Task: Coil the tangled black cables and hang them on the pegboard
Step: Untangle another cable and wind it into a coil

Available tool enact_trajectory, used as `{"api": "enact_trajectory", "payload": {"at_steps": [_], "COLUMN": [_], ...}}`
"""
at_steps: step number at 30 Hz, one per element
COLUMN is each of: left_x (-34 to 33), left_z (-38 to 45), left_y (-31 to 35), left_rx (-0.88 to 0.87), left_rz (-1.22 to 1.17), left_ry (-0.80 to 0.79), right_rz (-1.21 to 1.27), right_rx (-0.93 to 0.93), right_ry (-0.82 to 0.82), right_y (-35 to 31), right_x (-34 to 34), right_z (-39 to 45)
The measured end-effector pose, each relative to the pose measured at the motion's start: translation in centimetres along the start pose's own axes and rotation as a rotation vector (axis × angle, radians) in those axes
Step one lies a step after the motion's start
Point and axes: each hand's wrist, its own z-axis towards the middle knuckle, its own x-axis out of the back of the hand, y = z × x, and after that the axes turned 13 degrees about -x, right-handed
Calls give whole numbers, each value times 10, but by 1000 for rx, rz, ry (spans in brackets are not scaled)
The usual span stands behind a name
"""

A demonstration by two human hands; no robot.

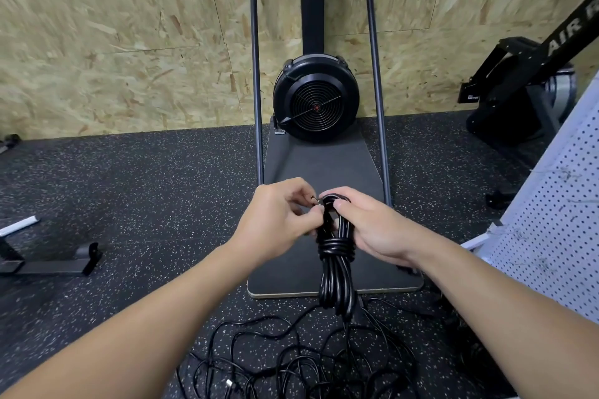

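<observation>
The coiled cable [335,269] hangs at the centre of the frame, a long glossy black bundle of smooth round cord, bound about its middle by several tight turns of its own length. The step in hand appears to be securing this bundle: the wrap is made and the free end is being tucked at the top loop.

The right hand [372,230] grips the upper part of the bundle, fingers curled round the strands, thumb pressed on the top loop. The left hand [278,220] pinches at the cable's tip beside that loop; the tip looks like a small metal connector, though it is too small to confirm.

The next move calls for locking the end so the turns do not slip, then carrying the bundle to the pegboard [557,214], a white perforated panel at the right edge of the frame, leaning at an angle.

At lower centre, thin black cables [291,356] lie tangled in loose loops on the speckled rubber floor [129,204]; these remain to be coiled.

Beyond the hands stands a black fan-wheel exercise machine [316,100] on a flat board, against a chipboard wall [113,42].
</observation>
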Motion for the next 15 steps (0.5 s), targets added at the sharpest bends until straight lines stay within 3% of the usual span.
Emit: {"api": "enact_trajectory", "payload": {"at_steps": [8,12,15], "left_x": [-11,-21,-28], "left_z": [-2,2,-3], "left_y": [0,-4,-1], "left_rx": [-85,-51,161], "left_rz": [87,-50,-326], "left_ry": [68,137,109], "right_rz": [-160,-246,-295], "right_rx": [100,214,288], "right_ry": [-26,128,218], "right_y": [2,-11,-17], "right_x": [1,-1,3], "right_z": [2,-3,-4]}}
